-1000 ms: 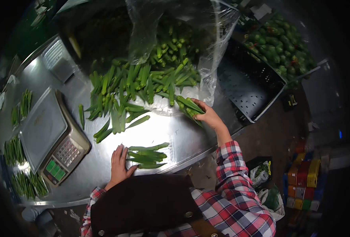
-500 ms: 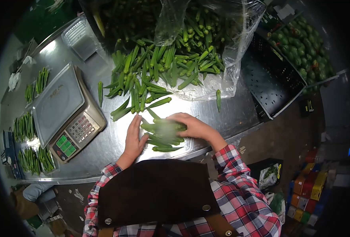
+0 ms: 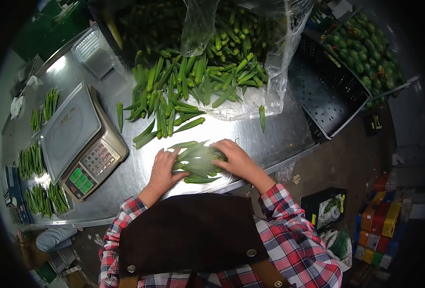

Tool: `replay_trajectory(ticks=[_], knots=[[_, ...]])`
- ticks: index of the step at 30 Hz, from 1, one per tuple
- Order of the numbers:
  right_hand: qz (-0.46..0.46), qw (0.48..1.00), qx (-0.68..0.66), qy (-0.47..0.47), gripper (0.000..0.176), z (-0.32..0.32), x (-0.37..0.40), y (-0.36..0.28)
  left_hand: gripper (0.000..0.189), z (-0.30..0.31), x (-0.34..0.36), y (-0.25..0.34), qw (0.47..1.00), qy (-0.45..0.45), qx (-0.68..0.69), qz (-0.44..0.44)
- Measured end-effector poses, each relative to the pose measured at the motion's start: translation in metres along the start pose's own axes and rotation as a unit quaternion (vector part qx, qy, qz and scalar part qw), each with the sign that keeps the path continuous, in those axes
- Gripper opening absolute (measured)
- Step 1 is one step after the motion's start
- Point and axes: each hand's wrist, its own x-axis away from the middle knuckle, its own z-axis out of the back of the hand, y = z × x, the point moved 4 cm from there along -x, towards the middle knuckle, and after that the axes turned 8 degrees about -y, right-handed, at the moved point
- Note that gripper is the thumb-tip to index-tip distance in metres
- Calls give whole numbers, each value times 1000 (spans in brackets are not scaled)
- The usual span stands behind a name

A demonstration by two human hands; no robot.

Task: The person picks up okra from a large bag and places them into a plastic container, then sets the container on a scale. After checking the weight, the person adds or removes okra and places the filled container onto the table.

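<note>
A small bunch of green okra [image 3: 200, 167] lies in front of me near the table's front edge, partly blurred by glare. My left hand [image 3: 163, 172] cups the left ends of the pods, thumb below and fingers above. Around the right ends of the same bunch curl the fingers of my right hand [image 3: 235, 160], its thumb pressed against the pods. What looks like a clear plastic tray edge [image 3: 230, 178] shows by the bunch. Just beyond my hands, a large pile of loose okra [image 3: 174, 96] spills from a clear plastic bag [image 3: 277, 81].
A weighing scale [image 3: 90, 144] with green displays stands left on the metal table [image 3: 140, 192]. Left of it lie several okra bunches [image 3: 44, 199]; empty clear trays [image 3: 93, 52] sit behind. At right is a black crate [image 3: 330, 91], with a crate of green produce [image 3: 366, 57] beyond.
My left hand's fingers have spread and bent over the pods' left ends. One upper pod now lies more sideways. My right hand has shifted slightly right. The view has moved a little.
</note>
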Motion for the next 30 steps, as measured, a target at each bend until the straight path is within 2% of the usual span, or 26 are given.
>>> replay_trajectory(ticks=[2,5,8,12,15,19,21,22,25,26,28,30], knots=[[-2,999,39,-29,37,-1,8,1,66,5,4,-1,999,-20,36,16],[1,998,42,-38,36,-16,18,9,58,4,9,-1,999,-2,38,-34],[-2,997,68,-29,35,-19,17,13,49,4,9,-4,998,5,64,0],[-12,997,81,2,29,-23,16,5,39,16,17,-6,994,91,52,6],[-62,997,-48,9,26,-18,15,11,37,33,4,-14,985,116,112,57],[-208,944,-254,7,30,2,8,42,41,62,-32,-8,982,187,36,20],[-194,928,-298,110,32,22,2,61,43,67,-38,-1,977,210,27,18],[-155,960,-164,167,32,38,0,63,52,59,-34,-3,984,173,23,26],[-154,978,100,99,38,50,7,59,63,24,-23,15,998,34,-46,2],[-221,970,103,-15,40,38,11,68,66,11,-20,19,999,-15,-47,-7],[-309,941,-3,-139,41,9,28,79,67,-8,-13,24,994,-86,-45,-50],[-344,915,-189,-90,34,-23,45,71,63,-16,-13,18,987,-120,-20,-102]])
